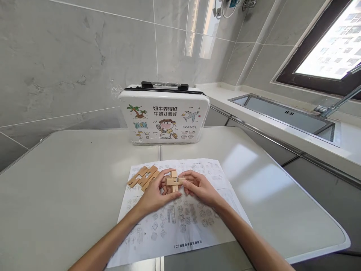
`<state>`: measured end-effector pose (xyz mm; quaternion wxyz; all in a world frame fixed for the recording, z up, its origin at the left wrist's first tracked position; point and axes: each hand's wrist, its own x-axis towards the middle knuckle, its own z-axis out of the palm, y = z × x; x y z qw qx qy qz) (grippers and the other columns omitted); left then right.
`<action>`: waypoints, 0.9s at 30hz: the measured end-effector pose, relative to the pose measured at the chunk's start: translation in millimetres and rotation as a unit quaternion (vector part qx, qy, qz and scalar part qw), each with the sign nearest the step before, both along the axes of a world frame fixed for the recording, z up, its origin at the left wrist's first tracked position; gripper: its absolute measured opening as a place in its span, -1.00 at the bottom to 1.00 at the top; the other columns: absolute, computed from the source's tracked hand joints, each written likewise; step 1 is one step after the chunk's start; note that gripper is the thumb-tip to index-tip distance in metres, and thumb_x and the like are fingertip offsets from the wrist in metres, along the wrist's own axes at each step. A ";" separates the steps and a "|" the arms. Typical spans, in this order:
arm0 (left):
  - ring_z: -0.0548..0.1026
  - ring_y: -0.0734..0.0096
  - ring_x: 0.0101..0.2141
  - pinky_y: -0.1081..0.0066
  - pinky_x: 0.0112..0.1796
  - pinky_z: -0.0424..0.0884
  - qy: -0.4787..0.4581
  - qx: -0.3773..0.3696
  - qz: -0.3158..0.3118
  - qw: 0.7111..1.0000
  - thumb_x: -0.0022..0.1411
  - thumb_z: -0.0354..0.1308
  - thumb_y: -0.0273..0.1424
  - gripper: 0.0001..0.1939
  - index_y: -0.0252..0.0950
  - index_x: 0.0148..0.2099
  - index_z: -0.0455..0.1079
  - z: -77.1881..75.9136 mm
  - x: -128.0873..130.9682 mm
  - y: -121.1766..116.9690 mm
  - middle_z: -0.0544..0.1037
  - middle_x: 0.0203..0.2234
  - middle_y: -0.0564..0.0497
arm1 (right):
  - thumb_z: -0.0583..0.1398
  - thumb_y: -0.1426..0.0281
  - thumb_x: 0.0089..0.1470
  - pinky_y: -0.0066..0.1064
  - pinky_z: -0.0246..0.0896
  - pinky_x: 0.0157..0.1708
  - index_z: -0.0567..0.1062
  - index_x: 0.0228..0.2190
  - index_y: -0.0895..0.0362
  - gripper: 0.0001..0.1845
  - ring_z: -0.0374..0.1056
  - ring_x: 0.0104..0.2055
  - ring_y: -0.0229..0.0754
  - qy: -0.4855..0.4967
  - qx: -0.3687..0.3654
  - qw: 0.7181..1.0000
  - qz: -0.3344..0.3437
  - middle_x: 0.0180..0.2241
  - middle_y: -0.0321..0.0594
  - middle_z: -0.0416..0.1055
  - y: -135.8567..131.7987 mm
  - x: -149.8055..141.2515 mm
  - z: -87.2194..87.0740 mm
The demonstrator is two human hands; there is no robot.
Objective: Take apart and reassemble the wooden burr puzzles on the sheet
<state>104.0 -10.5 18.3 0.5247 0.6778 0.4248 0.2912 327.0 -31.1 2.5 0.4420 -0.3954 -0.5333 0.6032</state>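
Note:
Several wooden burr puzzle pieces (173, 174) cross one another between my hands, above a printed instruction sheet (194, 233). My left hand (159, 188) is closed around the upright part of this cluster, thumb at its lower end. From the other side, my right hand (199, 185) pinches the right end of a notched wooden piece (170, 181) that lies crosswise in the cluster. Whether the crossed pieces are fully interlocked I cannot tell. Left of my left hand, several loose notched wooden pieces (141, 177) rest side by side on the sheet, partly hidden by that hand.
A white suitcase (180, 124) with cartoon prints and clear wrapping stands at the back of the white table (70, 188). To the right run a counter with a sink (270, 109) and a faucet (335, 105), below a window. A tiled wall rises behind.

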 end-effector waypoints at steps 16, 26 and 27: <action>0.52 0.33 -0.37 0.37 -0.35 0.44 -0.005 0.009 -0.011 1.000 0.04 0.53 -0.08 -0.21 -0.13 0.25 0.33 -2.8 -1.7 1.3 0.57 -0.28 0.04 | 0.32 0.05 0.23 -0.33 0.30 -0.36 0.52 -0.06 0.08 -0.59 0.31 -0.50 -0.27 -0.022 0.017 0.997 -0.071 -0.38 -0.27 0.55 1.7 -4.8 -8.0; 0.61 0.28 -0.16 0.32 -0.15 0.55 -0.147 -0.093 0.067 0.982 0.14 0.49 -0.13 -0.25 -0.17 0.26 0.24 -8.7 -1.1 7.3 0.59 -0.08 -0.08 | 0.29 0.27 0.27 -0.24 0.37 -0.20 0.53 -0.01 0.00 -0.73 0.44 -0.25 -0.10 -0.306 0.213 0.925 -0.079 -0.17 -0.17 0.52 -6.7 -14.3 -10.4; 0.60 0.33 -0.23 0.36 -0.21 0.53 -0.155 -0.094 0.069 0.981 0.16 0.48 -0.13 -0.26 -0.17 0.26 0.24 -8.3 -0.7 7.4 0.59 -0.12 -0.05 | 0.30 0.29 0.26 -0.22 0.38 -0.15 0.52 0.04 -0.03 -0.69 0.45 -0.20 -0.09 -0.324 0.237 0.914 -0.060 -0.11 -0.16 0.50 -7.8 -14.9 -10.4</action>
